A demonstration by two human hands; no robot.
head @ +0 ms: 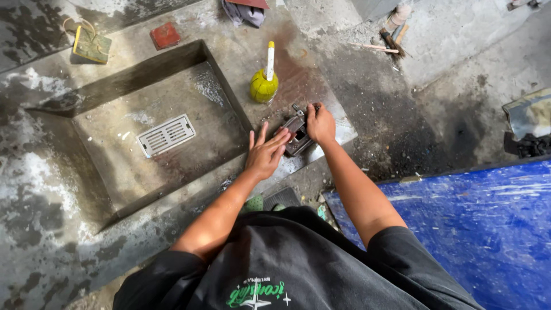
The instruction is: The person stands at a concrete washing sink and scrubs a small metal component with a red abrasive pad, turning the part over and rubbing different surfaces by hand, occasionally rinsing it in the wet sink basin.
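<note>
Head view is looking straight down on a person crouching at the edge of a sunken concrete basin [172, 92]. Both hands are meeting on one small dark metal block [297, 135], which is lying on the wet ledge at the basin's near right corner. The right hand [320, 123] is curling its fingers over the block's far end, apparently gripping it so that it is not sliding on the slick surface. The left hand [265, 154] is lying mostly flat with the fingers spread and nearly straight, the tips pressing against the block's near side, seemingly steadying it and not closing round it.

One yellow-green round bottle [263, 86] with a white spout is standing upright just beyond the block, within easy reach. One white slotted drain cover [166, 135] is sitting flat in the basin floor. One red block [165, 35] and one yellowish square pad [91, 45] are resting on the far ledge, well apart from the hands. One grey cloth [244, 12] is lying bunched at the top edge. One blue sheet [476, 229] is spreading out at the right.
</note>
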